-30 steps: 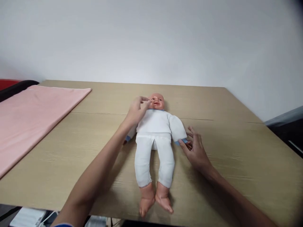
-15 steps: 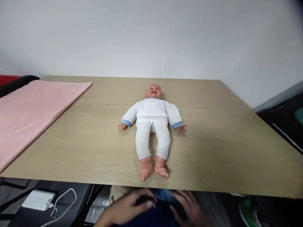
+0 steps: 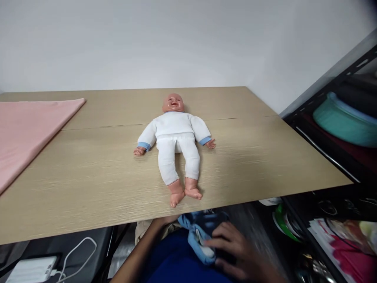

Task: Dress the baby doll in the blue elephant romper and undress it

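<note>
A baby doll (image 3: 176,129) in a white outfit with blue cuffs lies face up on the wooden table (image 3: 88,165), feet toward me. Below the table's front edge, a light blue cloth item (image 3: 193,239) with a whitish inside rests by my lap. My right hand (image 3: 234,249) is at this cloth, fingers apart and bent, one fingertip against the whitish part; no grip shows. Only the back part of my left hand (image 3: 169,220) appears at the table edge, and its fingers are hidden under the table or behind the cloth.
A folded pink cloth (image 3: 32,133) covers the table's left end. A white power bank (image 3: 32,269) with a cable sits on a black seat (image 3: 85,263) at lower left. On the right, black shelving (image 3: 326,157) holds a teal basin (image 3: 344,120) and several other items.
My view has turned rightward, showing more shelving. My left hand has gone from the lap to beneath the table edge. The blue cloth now shows more fully beside my right hand.
</note>
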The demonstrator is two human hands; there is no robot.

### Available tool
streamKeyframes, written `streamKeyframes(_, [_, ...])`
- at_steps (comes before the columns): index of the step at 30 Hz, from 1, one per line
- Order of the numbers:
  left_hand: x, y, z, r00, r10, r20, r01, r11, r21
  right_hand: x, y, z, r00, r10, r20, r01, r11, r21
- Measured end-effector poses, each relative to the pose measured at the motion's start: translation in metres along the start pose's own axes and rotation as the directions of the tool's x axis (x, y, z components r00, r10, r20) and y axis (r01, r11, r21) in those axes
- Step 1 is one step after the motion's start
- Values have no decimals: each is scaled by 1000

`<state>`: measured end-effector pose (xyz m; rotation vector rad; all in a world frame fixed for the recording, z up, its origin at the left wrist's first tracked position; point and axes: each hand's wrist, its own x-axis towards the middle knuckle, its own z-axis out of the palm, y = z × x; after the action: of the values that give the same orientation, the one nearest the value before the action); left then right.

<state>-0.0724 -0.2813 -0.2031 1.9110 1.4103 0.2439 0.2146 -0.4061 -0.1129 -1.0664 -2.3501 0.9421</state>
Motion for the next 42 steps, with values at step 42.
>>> streamKeyframes(42, [-8, 118, -243, 872, 415, -260, -481, 627, -613, 215, -62, -253, 981, -189, -35, 190, 981, 32])
